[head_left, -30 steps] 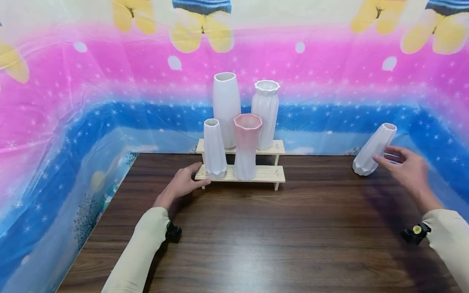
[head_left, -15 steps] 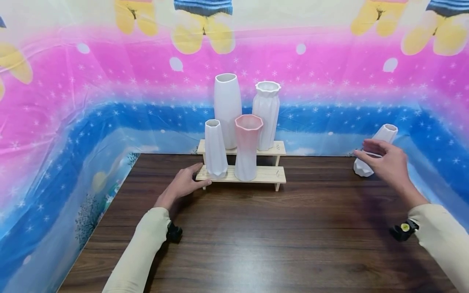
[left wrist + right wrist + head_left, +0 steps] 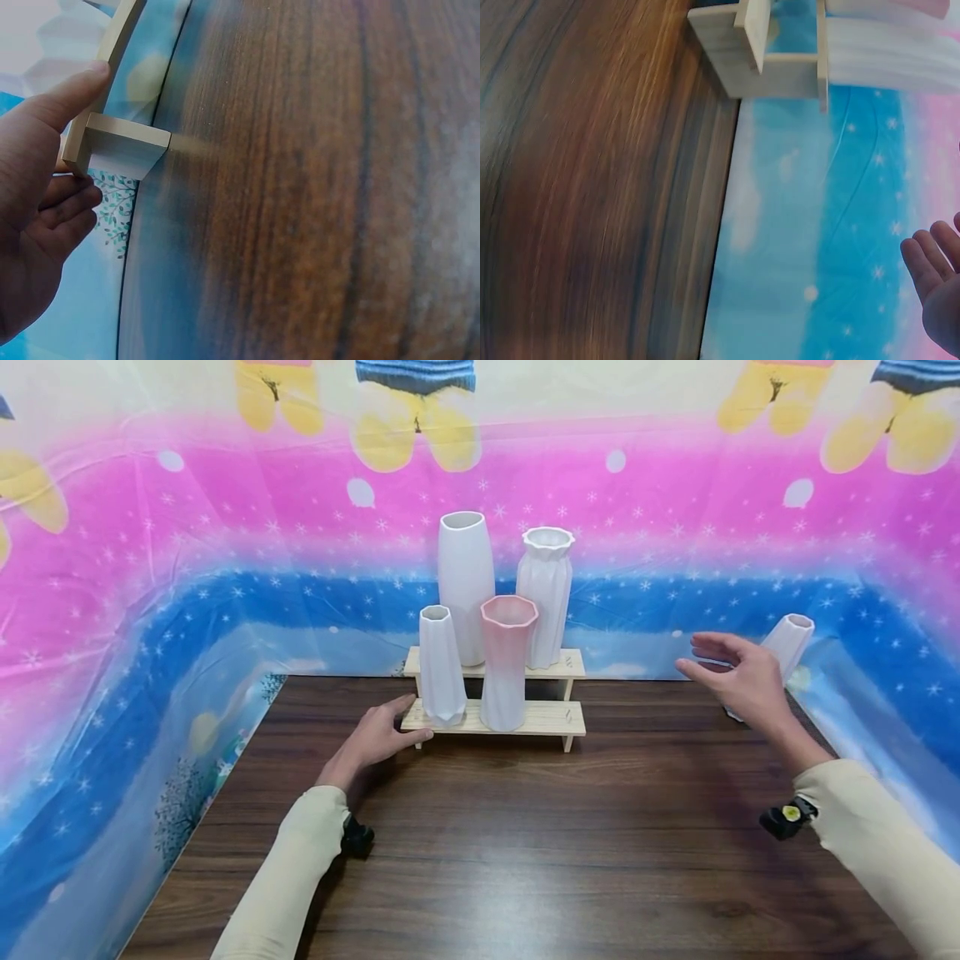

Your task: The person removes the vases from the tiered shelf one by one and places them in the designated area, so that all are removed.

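My left hand (image 3: 372, 737) grips the left end of a two-tier wooden stand (image 3: 553, 718). In the left wrist view the thumb lies along the board (image 3: 78, 144) and the fingers are behind it. On the lower tier stand a slim white vase (image 3: 442, 668) and a pink-and-white vase (image 3: 504, 664). A tall white vase (image 3: 465, 577) and a white vase with a scalloped rim (image 3: 546, 593) stand on the upper tier. My right hand (image 3: 746, 685) is in the air, holding nothing, fingers extended. It partly hides another white faceted vase (image 3: 791, 639) at the right.
The brown wood-grain table (image 3: 510, 843) lies beneath everything. A pink and blue patterned cloth (image 3: 637, 502) hangs behind and along both sides of it.
My right hand has moved left, away from the white vase at the right, which stays where it was. My left hand and the stand have kept their places.
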Tool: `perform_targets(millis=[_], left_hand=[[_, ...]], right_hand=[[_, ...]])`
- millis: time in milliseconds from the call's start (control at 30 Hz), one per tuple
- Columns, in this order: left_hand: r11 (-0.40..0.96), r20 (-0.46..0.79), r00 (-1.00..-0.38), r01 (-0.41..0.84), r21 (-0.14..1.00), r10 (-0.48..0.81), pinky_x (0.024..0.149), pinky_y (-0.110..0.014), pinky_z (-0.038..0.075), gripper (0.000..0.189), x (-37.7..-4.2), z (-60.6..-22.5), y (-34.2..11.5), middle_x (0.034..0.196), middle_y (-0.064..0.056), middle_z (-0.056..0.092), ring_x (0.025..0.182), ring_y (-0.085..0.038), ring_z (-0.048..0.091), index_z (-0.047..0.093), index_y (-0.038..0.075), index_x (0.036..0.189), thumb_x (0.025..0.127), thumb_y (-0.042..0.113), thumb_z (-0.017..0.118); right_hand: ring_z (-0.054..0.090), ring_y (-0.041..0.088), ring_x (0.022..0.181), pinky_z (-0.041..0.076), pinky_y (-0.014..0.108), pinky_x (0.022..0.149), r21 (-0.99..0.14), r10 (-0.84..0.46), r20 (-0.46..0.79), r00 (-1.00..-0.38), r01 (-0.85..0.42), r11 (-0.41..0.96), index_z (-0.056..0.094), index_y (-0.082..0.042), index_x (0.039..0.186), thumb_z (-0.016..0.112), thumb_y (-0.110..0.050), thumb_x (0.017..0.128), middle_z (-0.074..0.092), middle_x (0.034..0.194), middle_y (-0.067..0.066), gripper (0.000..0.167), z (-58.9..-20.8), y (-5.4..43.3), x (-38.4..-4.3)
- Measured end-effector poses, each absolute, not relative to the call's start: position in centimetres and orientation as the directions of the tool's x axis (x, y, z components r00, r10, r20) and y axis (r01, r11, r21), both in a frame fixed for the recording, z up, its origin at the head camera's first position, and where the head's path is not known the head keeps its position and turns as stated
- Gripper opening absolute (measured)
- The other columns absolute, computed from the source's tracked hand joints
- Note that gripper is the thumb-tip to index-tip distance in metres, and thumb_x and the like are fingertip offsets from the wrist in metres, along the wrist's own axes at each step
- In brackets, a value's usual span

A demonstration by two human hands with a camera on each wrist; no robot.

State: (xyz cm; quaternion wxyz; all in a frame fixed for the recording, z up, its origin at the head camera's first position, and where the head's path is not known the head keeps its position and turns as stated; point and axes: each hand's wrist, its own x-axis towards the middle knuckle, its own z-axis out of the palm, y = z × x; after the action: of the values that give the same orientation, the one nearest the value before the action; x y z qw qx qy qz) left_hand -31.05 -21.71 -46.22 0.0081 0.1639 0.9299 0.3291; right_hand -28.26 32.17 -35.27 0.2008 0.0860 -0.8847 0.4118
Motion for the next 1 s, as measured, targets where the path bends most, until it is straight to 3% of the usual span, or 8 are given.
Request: perform_targets(millis=[133, 200, 500, 767, 1000], left_hand=[[0.724, 0.092, -0.948, 0.293, 0.624, 0.304, 0.112, -0.058, 0.037, 0.092, -31.1, -46.2, -21.7, 0.160, -0.022, 0.038, 0.146, -0.039, 0.038, 0.037, -0.002, 0.157, 0.091, 0.049, 0.076], [0.722, 0.095, -0.947, 0.296, 0.625, 0.307, 0.112, -0.058, 0.037, 0.092, -31.1, -46.1, -21.7, 0.160, -0.022, 0.038, 0.146, -0.040, 0.037, 0.036, -0.002, 0.157, 0.091, 0.049, 0.075], [0.716, 0.114, -0.943, 0.312, 0.624, 0.311, 0.112, -0.059, 0.037, 0.094, -31.1, -46.2, -21.9, 0.160, -0.023, 0.038, 0.145, -0.041, 0.038, 0.036, -0.002, 0.157, 0.091, 0.050, 0.076], [0.717, 0.105, -0.945, 0.306, 0.626, 0.311, 0.112, -0.059, 0.037, 0.094, -31.0, -46.2, -21.8, 0.160, -0.022, 0.038, 0.146, -0.040, 0.038, 0.035, 0.000, 0.158, 0.091, 0.052, 0.075], [0.719, 0.093, -0.948, 0.293, 0.630, 0.304, 0.112, -0.057, 0.038, 0.093, -30.9, -46.2, -21.7, 0.160, -0.021, 0.039, 0.145, -0.039, 0.039, 0.036, 0.000, 0.158, 0.091, 0.051, 0.075]], right_hand=[[0.069, 0.030, 0.115, 0.050, 0.008, 0.079, -0.699, -0.013, 0.435, -0.900, -0.347, 0.625, 0.065, -0.011, 0.138, 0.081, -0.042, 0.088, 0.068, 0.132, 0.015, 0.061, -35.3, 30.7, -28.8], [0.067, 0.036, 0.117, 0.050, 0.010, 0.080, -0.705, -0.024, 0.433, -0.901, -0.355, 0.613, 0.065, -0.012, 0.139, 0.080, -0.043, 0.089, 0.067, 0.133, 0.014, 0.061, -35.4, 30.0, -29.0], [0.069, 0.033, 0.114, 0.053, 0.014, 0.082, -0.735, -0.054, 0.423, -0.905, -0.377, 0.563, 0.066, -0.014, 0.137, 0.082, -0.043, 0.087, 0.068, 0.132, 0.012, 0.060, -35.2, 26.6, -29.7], [0.069, 0.034, 0.114, 0.056, 0.028, 0.088, -0.774, -0.094, 0.401, -0.911, -0.392, 0.497, 0.066, -0.011, 0.136, 0.084, -0.042, 0.086, 0.068, 0.132, 0.013, 0.061, -35.3, 24.5, -30.4], [0.069, 0.035, 0.113, 0.057, 0.029, 0.087, -0.798, -0.120, 0.403, -0.907, -0.412, 0.439, 0.066, -0.009, 0.135, 0.085, -0.036, 0.086, 0.068, 0.131, 0.015, 0.059, -35.8, 22.9, -30.8]])
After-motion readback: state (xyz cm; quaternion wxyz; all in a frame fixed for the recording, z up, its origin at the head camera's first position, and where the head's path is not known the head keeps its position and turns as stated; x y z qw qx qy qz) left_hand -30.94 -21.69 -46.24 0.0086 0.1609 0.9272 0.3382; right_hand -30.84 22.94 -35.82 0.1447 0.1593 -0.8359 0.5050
